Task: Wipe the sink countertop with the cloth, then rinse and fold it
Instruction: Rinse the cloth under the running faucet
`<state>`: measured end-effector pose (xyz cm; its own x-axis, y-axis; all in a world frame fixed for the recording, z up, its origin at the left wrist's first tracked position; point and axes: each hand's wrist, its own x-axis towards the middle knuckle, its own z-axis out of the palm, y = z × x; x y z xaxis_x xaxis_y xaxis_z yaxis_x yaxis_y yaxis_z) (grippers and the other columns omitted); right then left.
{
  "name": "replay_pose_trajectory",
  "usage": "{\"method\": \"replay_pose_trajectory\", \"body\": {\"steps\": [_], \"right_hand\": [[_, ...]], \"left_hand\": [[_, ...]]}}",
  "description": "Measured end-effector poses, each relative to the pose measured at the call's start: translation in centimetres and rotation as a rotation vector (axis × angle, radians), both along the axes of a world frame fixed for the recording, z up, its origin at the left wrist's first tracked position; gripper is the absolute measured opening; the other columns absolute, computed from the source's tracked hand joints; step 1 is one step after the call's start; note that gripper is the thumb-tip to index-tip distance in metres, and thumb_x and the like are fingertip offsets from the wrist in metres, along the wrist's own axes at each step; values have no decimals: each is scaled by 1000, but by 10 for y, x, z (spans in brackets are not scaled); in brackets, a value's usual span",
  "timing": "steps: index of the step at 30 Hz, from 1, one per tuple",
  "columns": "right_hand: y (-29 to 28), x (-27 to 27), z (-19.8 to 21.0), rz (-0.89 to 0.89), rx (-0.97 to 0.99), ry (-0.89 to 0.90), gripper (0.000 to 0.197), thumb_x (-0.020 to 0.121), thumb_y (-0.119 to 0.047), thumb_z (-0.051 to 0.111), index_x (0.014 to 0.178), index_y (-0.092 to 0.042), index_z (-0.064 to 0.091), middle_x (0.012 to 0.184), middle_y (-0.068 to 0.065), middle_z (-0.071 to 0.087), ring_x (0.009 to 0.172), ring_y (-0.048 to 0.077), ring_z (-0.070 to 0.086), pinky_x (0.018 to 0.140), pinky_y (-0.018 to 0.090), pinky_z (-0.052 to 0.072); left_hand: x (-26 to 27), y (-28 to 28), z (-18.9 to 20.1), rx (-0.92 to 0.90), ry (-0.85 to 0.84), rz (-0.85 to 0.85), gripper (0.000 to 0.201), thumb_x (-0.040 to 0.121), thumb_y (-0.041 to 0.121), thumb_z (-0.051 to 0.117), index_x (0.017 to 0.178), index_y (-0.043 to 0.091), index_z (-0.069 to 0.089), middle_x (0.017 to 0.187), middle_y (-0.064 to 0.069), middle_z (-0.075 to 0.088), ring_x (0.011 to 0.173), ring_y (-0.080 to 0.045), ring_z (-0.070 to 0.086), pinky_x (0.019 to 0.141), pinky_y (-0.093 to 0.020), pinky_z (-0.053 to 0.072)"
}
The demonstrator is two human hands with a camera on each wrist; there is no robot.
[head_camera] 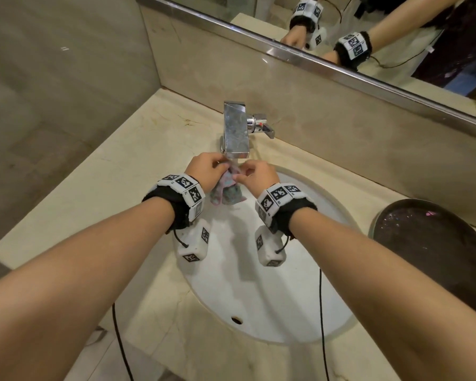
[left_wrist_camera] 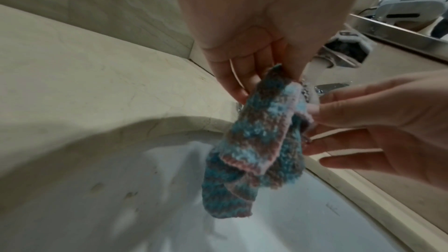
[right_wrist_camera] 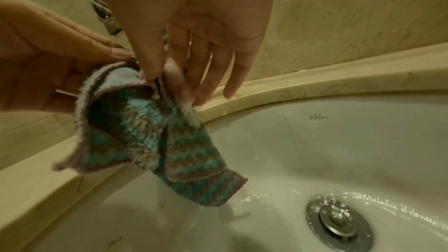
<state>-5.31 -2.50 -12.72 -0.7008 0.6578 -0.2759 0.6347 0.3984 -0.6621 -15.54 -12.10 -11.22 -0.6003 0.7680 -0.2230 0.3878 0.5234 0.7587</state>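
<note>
A teal, brown and pink knitted cloth (head_camera: 227, 189) (left_wrist_camera: 254, 145) (right_wrist_camera: 150, 137) hangs bunched over the white sink basin (head_camera: 259, 298), right under the chrome faucet (head_camera: 235, 130). Water runs from the spout (left_wrist_camera: 317, 68) onto its top edge. My left hand (head_camera: 206, 167) (left_wrist_camera: 244, 49) pinches the cloth's upper left corner with thumb and fingertips. My right hand (head_camera: 256, 173) (right_wrist_camera: 184, 49) pinches the upper right edge, its other fingers hanging straight. The cloth's lower end dangles free above the basin.
The beige marble countertop (head_camera: 94, 193) wraps around the basin, with a backsplash and a mirror (head_camera: 396, 28) behind. A dark round bowl (head_camera: 437, 251) stands on the counter at the right. The metal drain (right_wrist_camera: 339, 219) lies wet at the basin's bottom.
</note>
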Motion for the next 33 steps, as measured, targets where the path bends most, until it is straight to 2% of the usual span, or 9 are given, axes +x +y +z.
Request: {"method": "replay_pose_trajectory", "body": {"steps": [6, 9, 12, 14, 21, 26, 28, 30, 33], "right_hand": [[-2, -5, -6, -104, -116, 147, 22, 84, -19, 66, 101, -5, 69, 97, 7, 69, 86, 14, 57, 78, 25, 44], [-3, -7, -7, -172, -128, 180, 6, 84, -14, 63, 78, -16, 64, 81, 4, 66, 79, 18, 56, 75, 30, 47], [-2, -8, -7, -205, -173, 171, 29, 82, -7, 57, 62, -25, 46, 65, -1, 51, 68, 18, 50, 70, 37, 45], [-3, -8, -4, -196, -215, 208, 22, 81, -8, 59, 68, -20, 45, 70, 5, 50, 71, 19, 49, 74, 43, 49], [6, 0, -1, -33, -169, 148, 28, 84, -11, 65, 67, -22, 45, 70, -2, 48, 76, 17, 46, 73, 27, 39], [8, 1, 8, 7, -189, 130, 10, 86, -2, 60, 93, -8, 61, 84, 7, 57, 83, 20, 54, 66, 25, 46], [5, 1, 13, 1, -238, 137, 11, 86, -1, 59, 95, -6, 61, 72, 5, 57, 76, 25, 58, 56, 27, 49], [1, 0, 18, 12, -239, 139, 16, 87, 1, 59, 102, 3, 63, 67, 0, 55, 65, 18, 60, 46, 13, 47], [-2, -2, 21, -8, -320, 195, 20, 87, 4, 58, 105, 10, 62, 76, 14, 63, 51, 5, 59, 42, 8, 42]], "left_hand": [[-4, -5, -7, 37, -71, -37, 24, 91, 14, 54, 110, 4, 66, 108, -17, 68, 103, -30, 63, 89, -30, 48], [-3, -6, -8, 22, -100, -39, 30, 87, 25, 62, 112, 8, 64, 105, -13, 68, 93, -22, 62, 82, -29, 49], [-2, -7, -6, -50, -33, -93, 49, 77, 35, 71, 119, 15, 56, 96, -5, 64, 85, -21, 60, 75, -28, 48], [-1, -8, -6, -130, 78, -135, 52, 78, 35, 69, 123, 16, 50, 93, -5, 61, 80, -21, 56, 70, -26, 42], [-4, -16, -14, -246, 89, -212, 39, 83, 32, 65, 119, 17, 59, 104, -10, 66, 83, -19, 56, 73, -26, 43], [-3, -15, -15, -276, 152, -181, 31, 94, 30, 48, 120, 17, 60, 111, -11, 67, 99, -26, 62, 79, -27, 43], [-3, -14, -15, -220, 114, -184, 36, 92, 33, 53, 123, 16, 57, 114, -10, 66, 102, -26, 62, 86, -29, 47], [-2, -12, -14, -154, 122, -178, 37, 88, 32, 59, 119, 13, 57, 114, -10, 66, 104, -26, 62, 92, -35, 49], [0, -8, -14, -97, 106, -131, 26, 90, 23, 56, 111, 9, 62, 110, -13, 68, 103, -28, 63, 90, -33, 49]]}}
